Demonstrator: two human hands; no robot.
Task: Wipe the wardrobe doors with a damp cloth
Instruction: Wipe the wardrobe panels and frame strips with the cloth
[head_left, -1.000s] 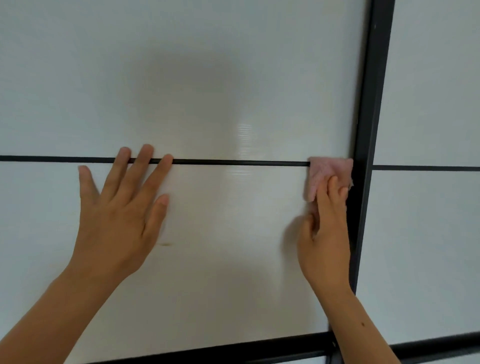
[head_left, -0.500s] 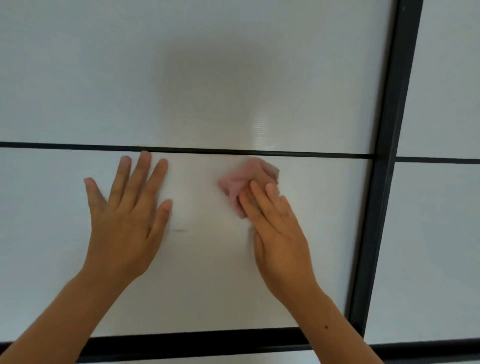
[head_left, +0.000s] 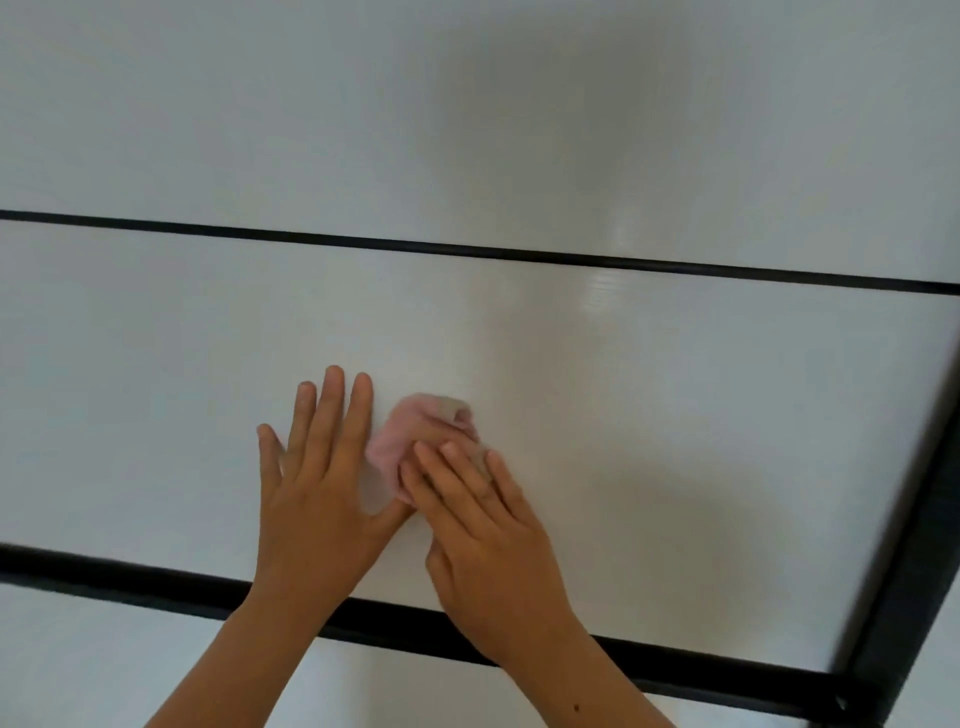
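A glossy white wardrobe door (head_left: 649, 415) fills the view, split by thin black strips. My left hand (head_left: 317, 478) lies flat on the middle panel with its fingers straight and spread. Right beside it, my right hand (head_left: 483, 525) presses a crumpled pink cloth (head_left: 405, 441) against the same panel with straight fingers. The cloth touches the index finger of my left hand and is partly covered by my right fingers.
A thin black strip (head_left: 467, 250) crosses the door above the hands. A thicker black bar (head_left: 156, 584) runs below them. A black vertical frame (head_left: 914, 571) bounds the panel at the right edge.
My right hand has slid the pink cloth leftward from the black frame across the panel until it touches my left hand. The view has shifted left and tilted.
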